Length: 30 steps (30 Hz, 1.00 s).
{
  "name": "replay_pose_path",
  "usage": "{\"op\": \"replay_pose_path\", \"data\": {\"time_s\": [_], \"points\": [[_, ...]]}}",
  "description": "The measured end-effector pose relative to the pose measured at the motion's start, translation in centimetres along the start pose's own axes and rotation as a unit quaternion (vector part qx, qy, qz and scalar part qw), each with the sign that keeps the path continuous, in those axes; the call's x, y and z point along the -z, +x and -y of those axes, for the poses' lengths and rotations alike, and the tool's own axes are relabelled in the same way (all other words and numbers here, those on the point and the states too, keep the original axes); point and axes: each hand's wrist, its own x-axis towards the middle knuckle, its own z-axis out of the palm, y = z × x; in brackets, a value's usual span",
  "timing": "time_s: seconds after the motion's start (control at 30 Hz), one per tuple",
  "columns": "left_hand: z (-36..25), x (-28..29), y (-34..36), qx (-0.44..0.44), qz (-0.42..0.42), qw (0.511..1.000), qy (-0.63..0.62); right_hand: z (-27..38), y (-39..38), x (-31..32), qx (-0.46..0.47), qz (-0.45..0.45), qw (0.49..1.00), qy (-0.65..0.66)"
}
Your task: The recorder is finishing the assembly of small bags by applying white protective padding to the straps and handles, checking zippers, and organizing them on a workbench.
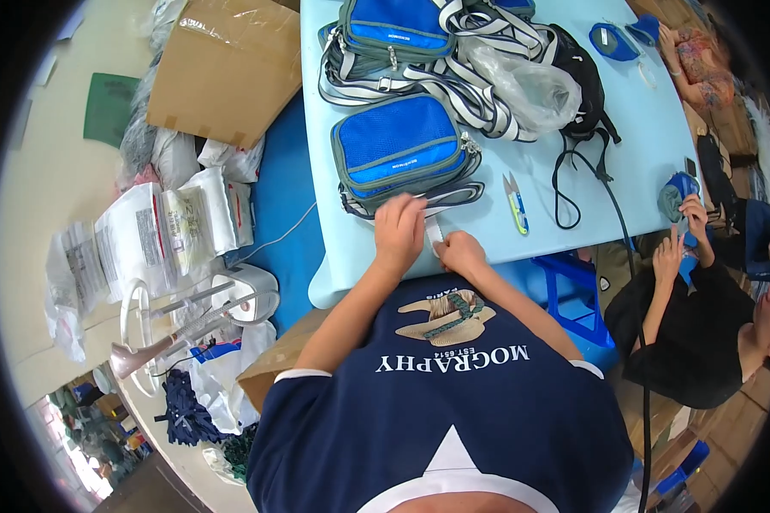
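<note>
My left hand (400, 231) has its fingers curled at the lower edge of a blue-and-grey zipped bag (398, 141); what they grip is hidden. My right hand (460, 254), close by at the table's front edge, pinches a narrow white strip (433, 229) that runs up beside my left fingers. A striped strap (453, 192) lies looped under the bag. To the right, scissors (517, 205) with green handles lie on the light blue table (522, 158).
More blue bags (389, 26), tangled straps, clear plastic (522, 85) and a black bag (573, 51) fill the back. A co-worker (684, 333) at right handles a blue item; another person's arm (693, 77) is farther back. A steamer (244, 299), packages and cardboard box (222, 68) stand left.
</note>
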Motion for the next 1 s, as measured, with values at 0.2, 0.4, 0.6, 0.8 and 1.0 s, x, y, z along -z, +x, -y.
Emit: {"op": "replay_pose_path", "data": {"time_s": [0.2, 0.4, 0.6, 0.8, 1.0], "points": [[1.0, -1.2, -3.3, 0.035, 0.211, 0.973, -0.086, -0.2, -0.5, -1.8, 0.054, -0.136, 0.987, -0.071], [2.8, -1.7, -1.3, -0.038, 0.369, 0.925, -0.079, 0.3, -0.8, -2.1, 0.093, -0.188, 0.970, -0.125], [3.0, -1.3, -0.6, -0.053, 0.367, 0.921, -0.115, -0.8, -1.4, -2.9, 0.149, -0.268, 0.952, -0.004], [3.4, -1.3, -1.3, -0.070, 0.359, 0.925, -0.105, -1.7, -0.8, -3.1, 0.308, -0.350, 0.884, -0.034], [3.8, -0.7, -0.9, -0.149, 0.355, 0.914, -0.123, -2.7, -0.7, -2.5, 0.434, -0.319, 0.838, -0.090]]}}
